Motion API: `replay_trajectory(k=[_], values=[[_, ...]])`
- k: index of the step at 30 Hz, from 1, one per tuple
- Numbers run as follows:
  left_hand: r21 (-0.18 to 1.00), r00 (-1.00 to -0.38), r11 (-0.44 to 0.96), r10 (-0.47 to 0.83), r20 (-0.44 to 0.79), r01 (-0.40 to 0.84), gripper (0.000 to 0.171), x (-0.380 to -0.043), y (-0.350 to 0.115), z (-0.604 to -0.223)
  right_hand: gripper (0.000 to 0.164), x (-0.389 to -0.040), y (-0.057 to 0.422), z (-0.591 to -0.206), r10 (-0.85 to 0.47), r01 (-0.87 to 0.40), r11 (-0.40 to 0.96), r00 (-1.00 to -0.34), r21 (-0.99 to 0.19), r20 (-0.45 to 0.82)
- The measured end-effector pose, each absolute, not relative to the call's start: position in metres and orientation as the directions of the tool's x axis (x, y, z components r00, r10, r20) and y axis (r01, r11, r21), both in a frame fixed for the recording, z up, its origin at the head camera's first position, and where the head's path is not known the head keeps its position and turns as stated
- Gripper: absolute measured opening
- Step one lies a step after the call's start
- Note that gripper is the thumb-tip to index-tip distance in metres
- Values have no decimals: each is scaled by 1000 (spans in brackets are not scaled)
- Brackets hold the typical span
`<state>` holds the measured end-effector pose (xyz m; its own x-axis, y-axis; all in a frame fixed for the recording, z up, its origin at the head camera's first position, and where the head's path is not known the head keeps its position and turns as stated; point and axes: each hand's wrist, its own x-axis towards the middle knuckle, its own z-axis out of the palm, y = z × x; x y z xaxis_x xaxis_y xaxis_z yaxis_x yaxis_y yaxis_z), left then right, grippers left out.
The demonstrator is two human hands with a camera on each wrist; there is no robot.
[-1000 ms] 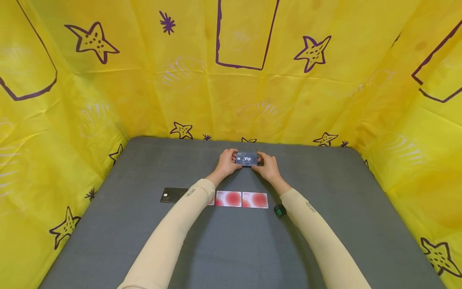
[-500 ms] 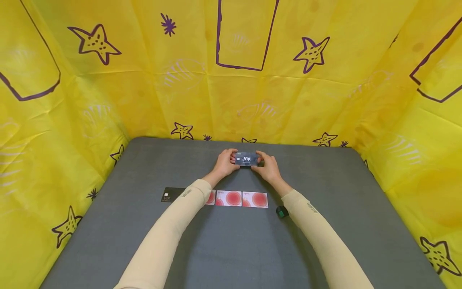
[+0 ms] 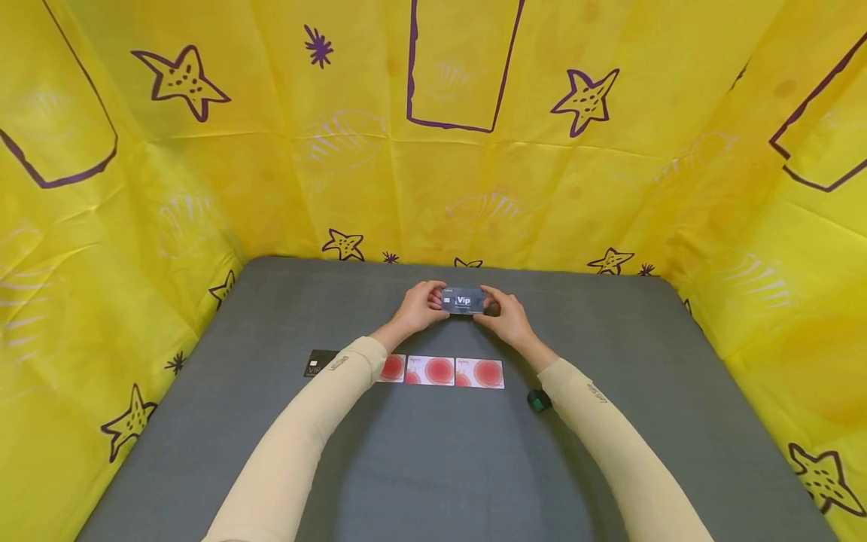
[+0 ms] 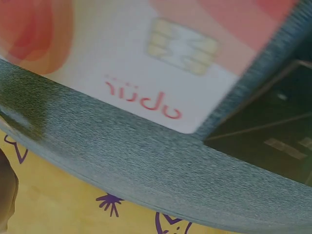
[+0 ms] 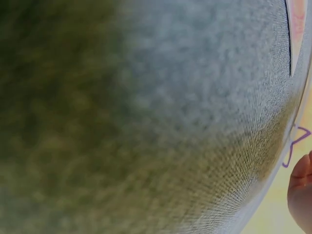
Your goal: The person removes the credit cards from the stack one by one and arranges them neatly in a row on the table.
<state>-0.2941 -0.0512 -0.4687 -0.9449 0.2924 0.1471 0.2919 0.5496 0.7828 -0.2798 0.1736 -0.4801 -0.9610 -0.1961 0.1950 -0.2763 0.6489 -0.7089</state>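
Observation:
Between both hands, near the table's far side, a dark blue bank-style card [image 3: 463, 300] marked "Vip" is held with its face toward the head camera. My left hand [image 3: 418, 307] pinches its left end, thumb below and fingers above. At the right end my right hand [image 3: 506, 316] pinches it the same way. Nearer me lies a row of cards: a black VIP card [image 3: 318, 363] partly under the left sleeve, then red-and-white cards, including a middle one [image 3: 430, 370] and a right one [image 3: 479, 373]. Close up in the left wrist view are a red-and-white card [image 4: 126, 68] with a chip and the black card [image 4: 273, 126].
The grey table [image 3: 433, 452] is enclosed at the back and sides by yellow cloth [image 3: 433, 173] with starfish drawings. A small black-and-green device [image 3: 539, 400] shows beside the right sleeve. In the right wrist view a card's pale corner [image 5: 296, 29] appears at the upper right.
Both forearms have swung slightly outward, the left sleeve covering more of the black card. The held card has dropped very slightly in view, still in both hands.

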Motion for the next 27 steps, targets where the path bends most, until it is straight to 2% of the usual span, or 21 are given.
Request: replay_trajectory(k=[8, 19, 27], values=[[792, -926, 511, 335, 175, 335, 59, -291, -60, -470, 63, -273, 177, -479, -207, -283, 633, -959, -720, 195], [800, -929, 515, 344, 136, 308, 58, -281, -59, -469, 63, -263, 182, -479, -225, -277, 604, -959, -747, 174], [798, -922, 505, 352, 158, 330, 58, -274, -57, -468, 63, -256, 186, -476, -230, -276, 588, -958, -760, 171]])
